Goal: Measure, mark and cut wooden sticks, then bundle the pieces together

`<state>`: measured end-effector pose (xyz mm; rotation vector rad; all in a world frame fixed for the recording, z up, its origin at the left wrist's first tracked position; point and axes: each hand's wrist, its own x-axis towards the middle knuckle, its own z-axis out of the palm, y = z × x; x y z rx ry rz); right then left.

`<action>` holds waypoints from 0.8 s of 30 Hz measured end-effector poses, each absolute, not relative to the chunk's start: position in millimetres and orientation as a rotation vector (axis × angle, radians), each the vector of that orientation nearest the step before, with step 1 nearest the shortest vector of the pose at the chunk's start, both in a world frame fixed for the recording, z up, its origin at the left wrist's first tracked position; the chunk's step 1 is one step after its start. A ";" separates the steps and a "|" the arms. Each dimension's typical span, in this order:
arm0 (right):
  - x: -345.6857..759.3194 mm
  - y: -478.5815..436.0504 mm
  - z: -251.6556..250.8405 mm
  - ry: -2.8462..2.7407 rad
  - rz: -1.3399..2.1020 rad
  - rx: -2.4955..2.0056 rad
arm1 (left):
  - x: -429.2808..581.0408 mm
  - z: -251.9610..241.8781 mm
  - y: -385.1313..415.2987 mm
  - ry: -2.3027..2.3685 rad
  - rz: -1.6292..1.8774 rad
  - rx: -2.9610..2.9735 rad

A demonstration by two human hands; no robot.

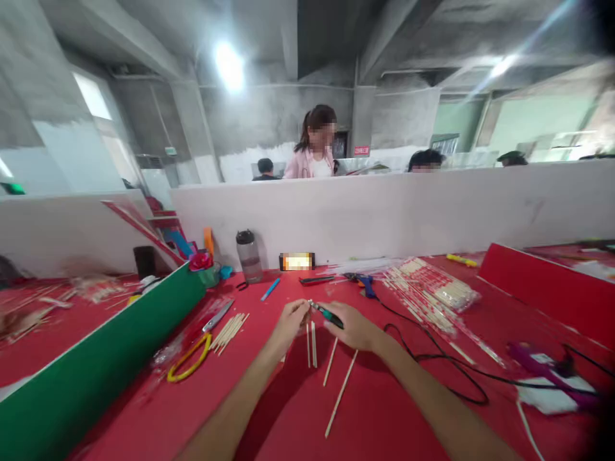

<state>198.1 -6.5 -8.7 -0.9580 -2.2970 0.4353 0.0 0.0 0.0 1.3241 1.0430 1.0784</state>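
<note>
My right hand (353, 325) is closed around small pliers (331, 315) with dark and teal handles, their metal jaws pointing left. At those jaws, the fingers of my left hand (291, 322) are pinched together; what they hold is too small to make out. Below the hands, short thin wooden sticks (314, 346) lie side by side on the red tabletop (288, 422). A longer wooden stick (342, 394) slants under my right hand, with another stick (330, 363) beside it.
Left are yellow-handled scissors (189, 358), a stick pile (229, 333) and a green divider (110, 346). Behind stand a bottle (248, 256) and a lit phone (296, 261). Right lie a blue glue gun (366, 285), bundled sticks (432, 288), a looping black cable (446, 360) and a purple glue gun (542, 365).
</note>
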 end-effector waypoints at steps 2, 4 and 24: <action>199.1 -7.5 -7.3 -2.292 0.433 -0.951 | -0.3 0.8 -1.0 1.028 1.078 1.339; 199.7 -8.3 -6.2 -2.289 0.425 -0.943 | -0.7 1.0 -1.3 1.016 1.077 1.351; 204.0 -1.6 -15.8 -2.310 0.366 -0.964 | 0.2 -4.5 3.5 1.019 1.039 1.364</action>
